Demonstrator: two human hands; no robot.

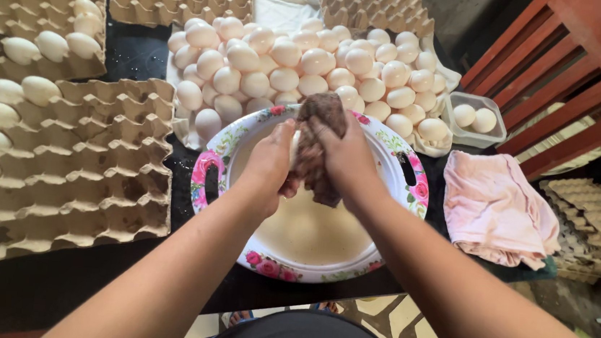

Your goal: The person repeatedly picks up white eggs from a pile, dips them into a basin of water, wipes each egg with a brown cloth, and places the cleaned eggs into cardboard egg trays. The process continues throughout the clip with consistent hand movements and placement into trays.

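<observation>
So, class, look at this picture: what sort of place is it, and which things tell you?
Probably a small egg-cleaning and packing spot: a big heap of white eggs, brown moulded-pulp egg trays, and both hands wringing a dark wet cloth over a round floral plastic basin.

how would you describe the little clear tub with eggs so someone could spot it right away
Start at the big heap of white eggs behind the flowered basin. At the heap's right edge, beside the red wooden frame, sits the small clear plastic tub. It holds just two eggs and is the only transparent container; every other egg lies loose in the heap or in brown cardboard trays.
</observation>
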